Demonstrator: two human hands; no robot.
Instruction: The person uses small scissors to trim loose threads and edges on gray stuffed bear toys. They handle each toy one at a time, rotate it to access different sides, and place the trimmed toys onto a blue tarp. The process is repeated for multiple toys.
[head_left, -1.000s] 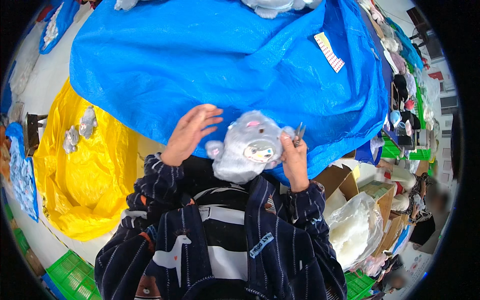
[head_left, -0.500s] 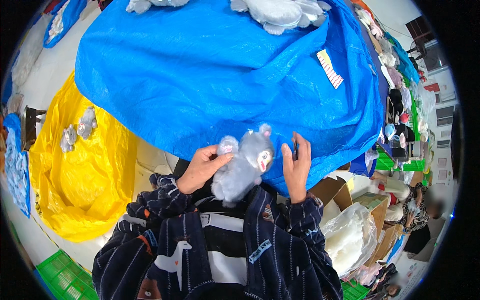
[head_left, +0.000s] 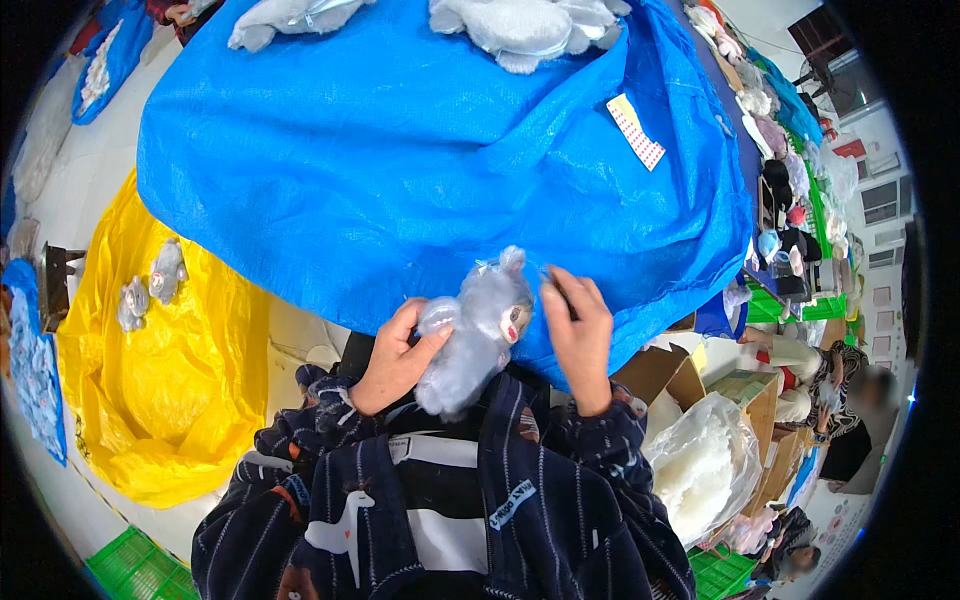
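Observation:
A small grey plush toy [head_left: 472, 355] with a pale muzzle lies tilted in front of me, at the near edge of the blue sheet [head_left: 370, 190]. My left hand [head_left: 392, 362] grips it by a limb, thumb pressed on top. Close to the toy's head, my right hand [head_left: 582, 340] hovers with thumb and fingers drawn together, apart from the fur. Something small and dark shows between those fingers, but I cannot make it out. Larger grey plush pieces [head_left: 520, 28] rest at the far edge of the sheet.
Two grey plush toys [head_left: 167, 272] lie on a yellow sheet [head_left: 170, 400] at left. A strip of red-dotted paper [head_left: 636, 132] lies on the blue sheet. At right are a cardboard box [head_left: 660, 378], a clear bag of white stuffing [head_left: 705, 465] and another person [head_left: 835, 390].
My right hand has come left toward the toy's head, and its fingers have drawn together. The left hand and toy have turned slightly. The whole view has shifted a little.

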